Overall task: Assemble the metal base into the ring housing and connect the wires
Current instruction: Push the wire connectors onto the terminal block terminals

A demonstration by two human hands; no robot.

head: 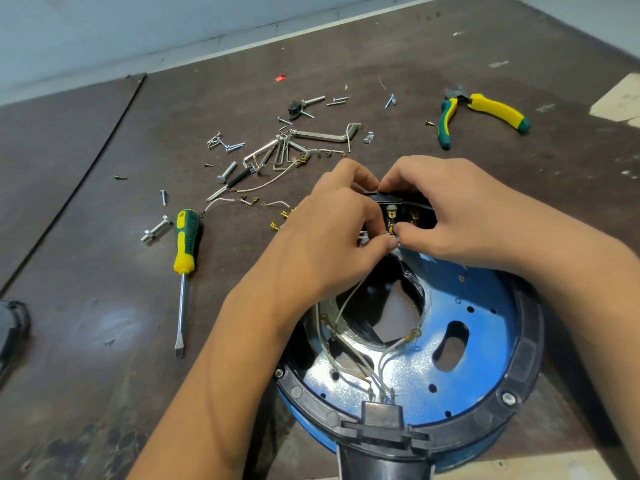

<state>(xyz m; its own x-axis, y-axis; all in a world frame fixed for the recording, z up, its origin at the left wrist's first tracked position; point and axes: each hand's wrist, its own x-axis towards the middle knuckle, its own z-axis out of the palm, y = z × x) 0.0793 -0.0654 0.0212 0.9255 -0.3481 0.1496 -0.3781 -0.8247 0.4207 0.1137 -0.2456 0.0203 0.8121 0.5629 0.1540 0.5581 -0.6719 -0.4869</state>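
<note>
Inside ring housing (530, 341): blue metal base (460, 372) seated; left hand (332, 233), right hand (457, 209) pinching one wire end (397, 242) at terminal block (393, 216); other wires (398, 344) apparently unconnected.

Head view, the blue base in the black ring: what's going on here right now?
A person is wiring. The blue metal base already sits inside the black ring housing on the table. At the terminal block on the ring's far rim, the left hand pinches the end of a white wire, and the right hand grips the block, thumb beside that wire end. Other loose wires lie across the base. A screwdriver, pliers and scattered screws lie untouched farther out.
</note>
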